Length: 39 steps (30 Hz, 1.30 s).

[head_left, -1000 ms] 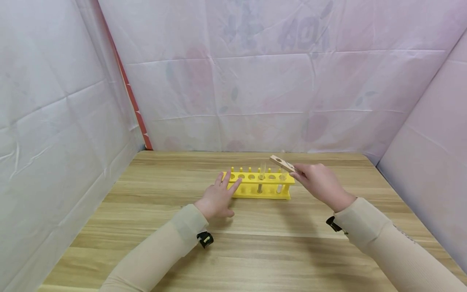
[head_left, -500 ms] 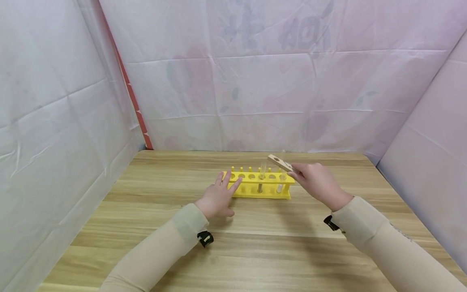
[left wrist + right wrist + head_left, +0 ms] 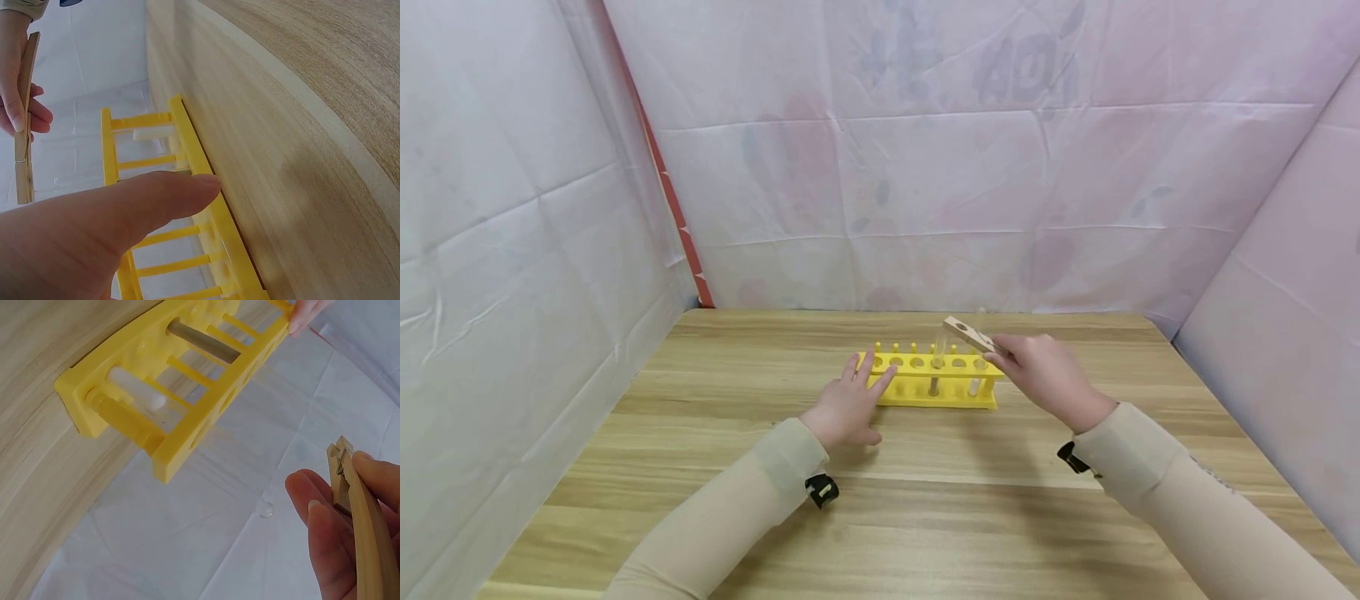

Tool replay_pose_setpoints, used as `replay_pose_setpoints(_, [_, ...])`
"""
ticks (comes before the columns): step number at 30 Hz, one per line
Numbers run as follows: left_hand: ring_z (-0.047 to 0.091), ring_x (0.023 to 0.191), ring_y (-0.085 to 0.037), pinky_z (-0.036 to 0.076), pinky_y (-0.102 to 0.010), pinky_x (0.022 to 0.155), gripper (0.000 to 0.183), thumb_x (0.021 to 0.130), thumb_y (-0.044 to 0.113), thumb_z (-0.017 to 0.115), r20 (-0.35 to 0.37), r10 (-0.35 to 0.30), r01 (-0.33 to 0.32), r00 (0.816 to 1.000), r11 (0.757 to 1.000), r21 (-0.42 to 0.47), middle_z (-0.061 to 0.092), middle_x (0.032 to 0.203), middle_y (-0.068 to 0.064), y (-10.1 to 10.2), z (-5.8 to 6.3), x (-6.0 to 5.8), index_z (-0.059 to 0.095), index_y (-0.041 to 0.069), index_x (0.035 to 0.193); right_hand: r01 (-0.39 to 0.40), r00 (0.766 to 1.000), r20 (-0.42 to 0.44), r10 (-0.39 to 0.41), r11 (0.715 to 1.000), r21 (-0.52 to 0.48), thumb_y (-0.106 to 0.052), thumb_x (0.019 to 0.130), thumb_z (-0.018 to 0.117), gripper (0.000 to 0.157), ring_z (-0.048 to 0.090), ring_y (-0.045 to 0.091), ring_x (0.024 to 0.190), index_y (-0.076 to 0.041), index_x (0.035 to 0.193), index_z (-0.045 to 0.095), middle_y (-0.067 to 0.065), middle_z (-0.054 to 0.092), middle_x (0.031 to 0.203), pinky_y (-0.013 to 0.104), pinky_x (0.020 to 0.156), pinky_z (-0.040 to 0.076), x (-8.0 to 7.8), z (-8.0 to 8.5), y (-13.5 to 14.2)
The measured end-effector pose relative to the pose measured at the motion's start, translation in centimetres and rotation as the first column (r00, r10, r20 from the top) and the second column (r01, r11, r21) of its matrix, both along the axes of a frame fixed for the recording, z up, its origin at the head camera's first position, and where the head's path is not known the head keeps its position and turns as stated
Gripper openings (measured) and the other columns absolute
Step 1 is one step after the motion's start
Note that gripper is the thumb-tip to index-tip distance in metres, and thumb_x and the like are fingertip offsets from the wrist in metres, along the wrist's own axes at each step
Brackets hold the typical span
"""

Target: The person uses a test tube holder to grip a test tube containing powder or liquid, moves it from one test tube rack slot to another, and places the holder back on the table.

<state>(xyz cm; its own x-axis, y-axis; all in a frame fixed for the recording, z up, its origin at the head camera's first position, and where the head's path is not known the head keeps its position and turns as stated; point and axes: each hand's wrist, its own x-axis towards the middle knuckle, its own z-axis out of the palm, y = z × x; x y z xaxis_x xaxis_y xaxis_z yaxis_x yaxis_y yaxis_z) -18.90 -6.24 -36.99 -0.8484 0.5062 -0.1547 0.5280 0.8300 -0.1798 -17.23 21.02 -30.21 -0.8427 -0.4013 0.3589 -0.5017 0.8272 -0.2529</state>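
Head view: your left hand [image 3: 848, 408], fingers spread, touches rack [image 3: 917, 374]'s left end; right hand [image 3: 1047, 373] pinches clip [image 3: 972, 336] above rack's right half, near racked tubes [image 3: 934, 386]. Brace rack; move clip gently.

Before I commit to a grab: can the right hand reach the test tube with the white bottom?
Probably yes: the right hand, holding a wooden clip, is close to the white-bottomed tube, whose clear top rises above the rack. The left hand is at its opposite end.

Faint lettering [image 3: 996, 73] on the back sheet [image 3: 936, 179] seems to include an "A".
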Motion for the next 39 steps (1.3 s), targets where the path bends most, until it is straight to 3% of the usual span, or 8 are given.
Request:
replay_pose_setpoints(13, [0.018,0.137,-0.04,0.053,-0.027,0.069,0.105,0.076,0.061,0.064,-0.018,-0.003,0.003,1.0,1.0,-0.021,0.003,0.154,-0.021,0.0,0.0,0.1,0.003,0.022,0.152,-0.006,1.0,-0.007,0.006,1.0,-0.006,-0.014,0.089,0.063,0.009,0.031,0.008,0.045,-0.006,0.087,0.063,-0.005,0.042,0.055,0.025,0.044,0.028,-0.1,-0.1,-0.5])
replay_pose_setpoints(27, [0.015,0.138,-0.039,0.052,-0.032,0.08,0.105,0.076,0.059,0.065,-0.001,0.009,-0.009,1.0,1.0,0.001,0.002,0.154,-0.02,0.0,0.2,0.2,0.003,0.021,0.152,-0.006,1.0,-0.006,0.006,1.0,0.005,-0.015,0.089,0.063,0.017,0.029,0.009,0.045,-0.01,0.075,0.054,-0.005,0.039,0.054,0.025,0.045,0.027,-0.1,-0.2,-1.2])
replay_pose_setpoints(39, [0.015,0.138,-0.039,0.053,-0.031,0.078,0.105,0.076,0.06,0.065,-0.013,0.006,-0.006,1.0,1.0,-0.006,0.003,0.154,-0.02,0.1,0.1,0.1,0.003,0.022,0.152,-0.023,0.997,-0.067,0.023,1.0,0.012,-0.013,0.089,0.063,0.025,0.027,0.009,0.045,-0.012,0.071,0.046,-0.004,0.036,0.054,0.025,0.045,0.025,0.0,-0.5,-1.8])
